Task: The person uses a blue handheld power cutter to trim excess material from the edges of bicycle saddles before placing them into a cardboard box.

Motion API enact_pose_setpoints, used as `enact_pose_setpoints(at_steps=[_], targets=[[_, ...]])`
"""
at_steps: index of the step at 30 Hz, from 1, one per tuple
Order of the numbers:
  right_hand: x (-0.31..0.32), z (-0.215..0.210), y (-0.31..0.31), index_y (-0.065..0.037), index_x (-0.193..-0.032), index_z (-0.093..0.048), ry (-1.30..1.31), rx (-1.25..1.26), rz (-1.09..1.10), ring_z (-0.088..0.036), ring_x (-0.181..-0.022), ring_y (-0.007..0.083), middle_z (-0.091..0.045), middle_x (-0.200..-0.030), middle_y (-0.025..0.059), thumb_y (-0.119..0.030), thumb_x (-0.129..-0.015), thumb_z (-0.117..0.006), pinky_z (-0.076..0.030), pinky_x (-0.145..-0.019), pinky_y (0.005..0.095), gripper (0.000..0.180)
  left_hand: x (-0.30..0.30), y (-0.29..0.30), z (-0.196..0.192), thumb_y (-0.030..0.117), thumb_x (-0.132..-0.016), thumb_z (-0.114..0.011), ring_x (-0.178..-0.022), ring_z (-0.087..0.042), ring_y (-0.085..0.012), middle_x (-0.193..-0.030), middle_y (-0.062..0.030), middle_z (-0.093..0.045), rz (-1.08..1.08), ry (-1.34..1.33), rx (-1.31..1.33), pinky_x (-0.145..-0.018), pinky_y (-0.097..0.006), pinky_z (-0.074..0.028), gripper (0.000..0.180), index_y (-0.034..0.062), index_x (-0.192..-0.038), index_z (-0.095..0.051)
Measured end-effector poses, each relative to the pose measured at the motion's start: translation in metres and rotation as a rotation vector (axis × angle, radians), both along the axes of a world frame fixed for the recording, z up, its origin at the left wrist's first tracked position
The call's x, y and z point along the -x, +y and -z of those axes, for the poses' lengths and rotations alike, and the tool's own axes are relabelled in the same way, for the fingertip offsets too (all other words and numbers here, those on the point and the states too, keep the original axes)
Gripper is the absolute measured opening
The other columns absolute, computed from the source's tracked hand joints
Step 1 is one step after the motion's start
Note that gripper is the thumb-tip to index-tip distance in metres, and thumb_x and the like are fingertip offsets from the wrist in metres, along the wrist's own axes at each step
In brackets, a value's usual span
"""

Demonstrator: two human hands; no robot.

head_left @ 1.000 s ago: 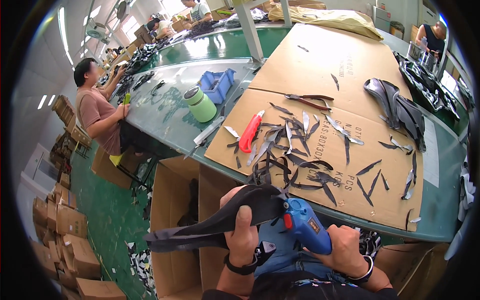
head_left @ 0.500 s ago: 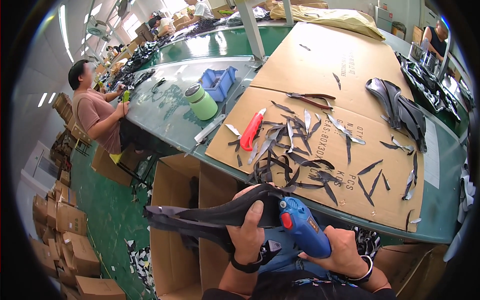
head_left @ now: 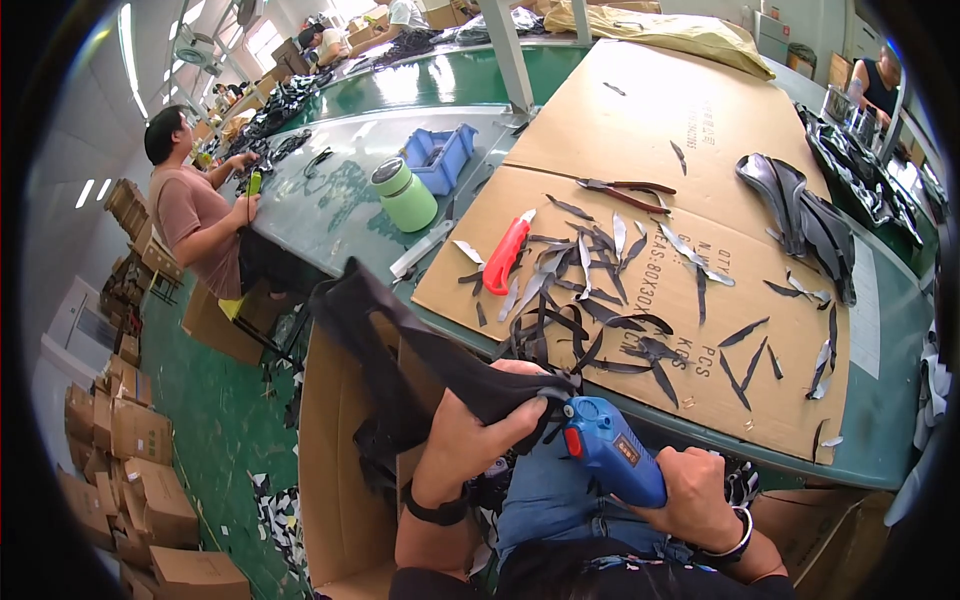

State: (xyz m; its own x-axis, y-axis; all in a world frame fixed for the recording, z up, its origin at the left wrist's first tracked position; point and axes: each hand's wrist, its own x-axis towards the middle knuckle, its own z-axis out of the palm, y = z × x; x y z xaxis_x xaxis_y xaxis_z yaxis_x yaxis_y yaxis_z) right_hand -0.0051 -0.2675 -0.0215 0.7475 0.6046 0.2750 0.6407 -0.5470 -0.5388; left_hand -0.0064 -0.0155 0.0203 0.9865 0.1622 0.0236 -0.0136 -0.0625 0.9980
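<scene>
My left hand [head_left: 468, 437] grips the narrow end of a long black flexible piece [head_left: 440, 352], thumb on top. The piece forks into two bands that reach up and left over an open carton; its far end is blurred. My right hand [head_left: 692, 497] is wrapped round the body of a blue handheld electric cutter [head_left: 612, 455] with a red button. The cutter's head is at the edge of the black piece, beside my left fingertips. Its blade cannot be made out. Above, many black and grey offcut strips [head_left: 570, 290] lie on a cardboard sheet [head_left: 590, 130].
A red utility knife [head_left: 508, 252], pliers [head_left: 630, 194] and a dark moulded piece [head_left: 795, 220] lie on the cardboard. Left of it stand a green jar [head_left: 403, 195] and a blue bin [head_left: 440, 160]. The carton [head_left: 340, 480] is by my left arm; a co-worker [head_left: 195, 205] sits at far left.
The black piece has swung upward, its far end now raised above the carton edge. My left hand has shifted left and its grip has turned. The cutter has barely moved.
</scene>
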Motion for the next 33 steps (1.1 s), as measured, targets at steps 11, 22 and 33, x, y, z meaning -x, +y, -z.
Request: enact_pose_setpoints(at_steps=[11,22,33], targets=[[0.004,-0.002,0.006,-0.003,-0.067,-0.048,0.160,-0.081,-0.064,-0.054,-0.045,0.0254,-0.052,-0.055,0.0108,-0.039,-0.062,-0.082,-0.043,-0.047,0.0334,0.050,-0.005,-0.009,0.019,0.001,-0.077,-0.061,-0.082,-0.059,-0.0085,-0.088,-0.0038,-0.065,0.064,-0.069,-0.319,-0.075,-0.023,-0.046,0.026,-0.0003,-0.103,-0.064],[0.002,-0.022,0.014,-0.002,-0.067,-0.048,0.377,-0.181,-0.108,-0.055,-0.045,0.0216,-0.053,-0.055,0.0108,-0.037,-0.063,-0.083,-0.044,-0.047,0.0292,0.049,-0.011,-0.045,0.071,0.003,-0.079,-0.066,-0.081,-0.065,-0.0167,-0.091,-0.0111,-0.067,-0.251,-0.191,-0.101,-0.073,-0.026,-0.050,0.021,-0.0009,-0.099,-0.063],[0.001,-0.038,0.018,-0.003,-0.063,-0.046,0.372,-0.186,-0.078,-0.051,-0.043,0.0229,-0.050,-0.053,0.0093,-0.036,-0.061,-0.084,-0.041,-0.045,0.0294,0.050,-0.012,-0.047,0.107,-0.003,-0.081,-0.063,-0.084,-0.058,-0.0118,-0.091,-0.0067,-0.063,-0.115,-0.029,0.590,-0.077,-0.025,-0.048,0.020,-0.0003,-0.100,-0.061]])
